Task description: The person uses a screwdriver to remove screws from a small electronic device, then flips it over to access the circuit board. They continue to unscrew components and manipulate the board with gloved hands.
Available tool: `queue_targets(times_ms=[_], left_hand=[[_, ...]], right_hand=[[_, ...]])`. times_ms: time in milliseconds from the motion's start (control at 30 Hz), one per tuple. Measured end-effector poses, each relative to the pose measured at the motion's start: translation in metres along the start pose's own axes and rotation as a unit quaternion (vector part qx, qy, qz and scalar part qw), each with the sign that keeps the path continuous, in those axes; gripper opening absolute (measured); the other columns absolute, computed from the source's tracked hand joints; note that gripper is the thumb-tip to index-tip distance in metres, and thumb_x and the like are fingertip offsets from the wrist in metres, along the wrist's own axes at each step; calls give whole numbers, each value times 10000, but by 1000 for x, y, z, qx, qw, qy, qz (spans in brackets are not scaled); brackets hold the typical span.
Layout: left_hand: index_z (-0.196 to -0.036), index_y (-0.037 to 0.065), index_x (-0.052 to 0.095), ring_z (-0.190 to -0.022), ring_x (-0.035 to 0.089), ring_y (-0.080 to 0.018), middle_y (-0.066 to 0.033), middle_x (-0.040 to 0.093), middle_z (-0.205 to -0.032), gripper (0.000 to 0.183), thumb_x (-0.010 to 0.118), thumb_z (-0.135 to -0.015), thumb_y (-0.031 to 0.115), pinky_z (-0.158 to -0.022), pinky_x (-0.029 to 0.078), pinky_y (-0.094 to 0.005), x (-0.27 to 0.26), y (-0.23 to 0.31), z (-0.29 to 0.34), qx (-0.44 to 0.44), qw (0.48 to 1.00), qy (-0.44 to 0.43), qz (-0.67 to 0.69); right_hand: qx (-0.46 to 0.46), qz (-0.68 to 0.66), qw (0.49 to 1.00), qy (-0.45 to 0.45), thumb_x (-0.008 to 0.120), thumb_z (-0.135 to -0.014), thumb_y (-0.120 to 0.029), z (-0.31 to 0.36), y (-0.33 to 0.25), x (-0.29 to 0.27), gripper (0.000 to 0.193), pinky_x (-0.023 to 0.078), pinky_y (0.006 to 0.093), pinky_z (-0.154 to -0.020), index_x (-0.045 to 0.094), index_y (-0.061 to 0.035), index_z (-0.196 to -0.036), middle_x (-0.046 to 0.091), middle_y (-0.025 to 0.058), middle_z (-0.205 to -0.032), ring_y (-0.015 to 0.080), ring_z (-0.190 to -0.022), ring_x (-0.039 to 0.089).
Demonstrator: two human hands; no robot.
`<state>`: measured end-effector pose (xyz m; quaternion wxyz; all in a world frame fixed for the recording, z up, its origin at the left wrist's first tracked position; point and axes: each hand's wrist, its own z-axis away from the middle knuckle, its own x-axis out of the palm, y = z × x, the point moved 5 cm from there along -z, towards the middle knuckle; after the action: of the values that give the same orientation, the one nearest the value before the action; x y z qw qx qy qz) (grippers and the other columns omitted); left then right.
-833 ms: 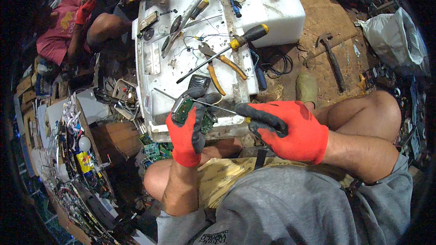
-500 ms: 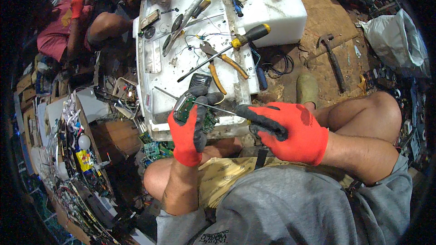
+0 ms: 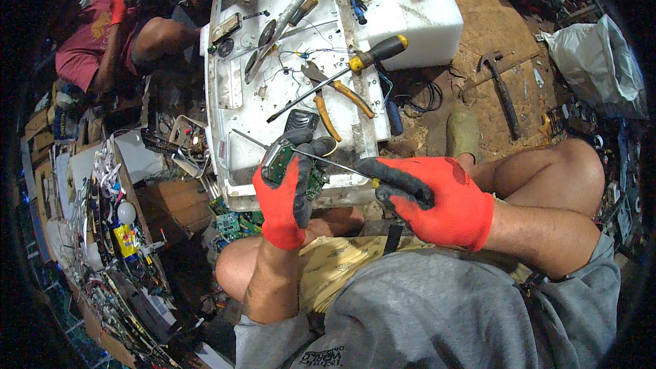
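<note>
My left hand [image 3: 285, 208], in a red glove with black palm, is closed around a small device with a green circuit board [image 3: 276, 167]. More of its green board shows below the fingers. My right hand [image 3: 441, 201], gloved alike, grips a screwdriver [image 3: 333, 163] whose handle is mostly hidden in the palm. The thin shaft points left and meets the device by my left thumb; its tip is hard to make out. Another thin rod [image 3: 247, 138] sticks out beyond my left fingers. Just behind that hand lies a black ribbed part [image 3: 301, 120] on the white work surface [image 3: 236, 123].
Orange-handled pliers [image 3: 328, 99] and a large yellow-black screwdriver [image 3: 342, 78] lie on the surface. A hammer [image 3: 502, 92] rests on the ground at right, near a white sack [image 3: 601, 61]. Electronic scrap [image 3: 130, 260] fills the left. Another person [image 3: 89, 48] sits at far left.
My hands and the device are almost where they were, with only a slight shift of my right hand. At far left, the other person's green board has tilted.
</note>
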<state>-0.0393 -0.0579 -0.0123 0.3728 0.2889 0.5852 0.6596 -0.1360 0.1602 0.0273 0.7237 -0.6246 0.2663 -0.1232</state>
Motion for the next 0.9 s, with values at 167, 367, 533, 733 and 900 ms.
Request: queue_targets(times_ms=[167,367,533,733,900], left_hand=[[-1151,-11,654,-818,622,-95,-40,693,-979,251,668,-904,31,-708,511,-258,-17,-22,4,-65,995,63,50],[-1181,-8,619,-875,690,-168,-127,732,-1016,289,587,-990,207,-732,548,-289,-12,-20,3,-30,999,43,-6],[-1178,-2,626,-871,688,-166,-117,730,-1016,287,607,-977,203,-745,545,-287,-19,-27,1,-21,998,51,-28],[-1180,-6,644,-854,641,-115,-57,701,-993,283,673,-909,72,-750,521,-264,-12,3,11,31,989,83,-118],[-1210,5,649,-700,585,-50,-28,680,-923,343,635,-871,-46,-611,483,-215,13,21,16,35,991,78,-106]], right_hand=[[96,-102,990,-17,611,-891,-151,1,3,2,416,501,376,-647,603,-30,-1289,646,154,-775,230,-684,634],[142,-130,979,-63,555,-960,-75,2,7,4,420,484,254,-713,543,-39,-1377,645,16,-884,60,-794,542],[163,-175,969,-66,547,-970,-84,3,10,7,407,475,246,-714,544,-38,-1374,642,0,-873,58,-800,537],[246,-354,898,-90,621,-931,-154,-2,11,0,284,484,324,-602,668,-28,-1180,640,36,-769,104,-706,588],[-84,-155,979,-106,602,-959,-181,-7,7,-10,244,491,314,-586,659,-24,-1137,649,14,-764,115,-678,611]])
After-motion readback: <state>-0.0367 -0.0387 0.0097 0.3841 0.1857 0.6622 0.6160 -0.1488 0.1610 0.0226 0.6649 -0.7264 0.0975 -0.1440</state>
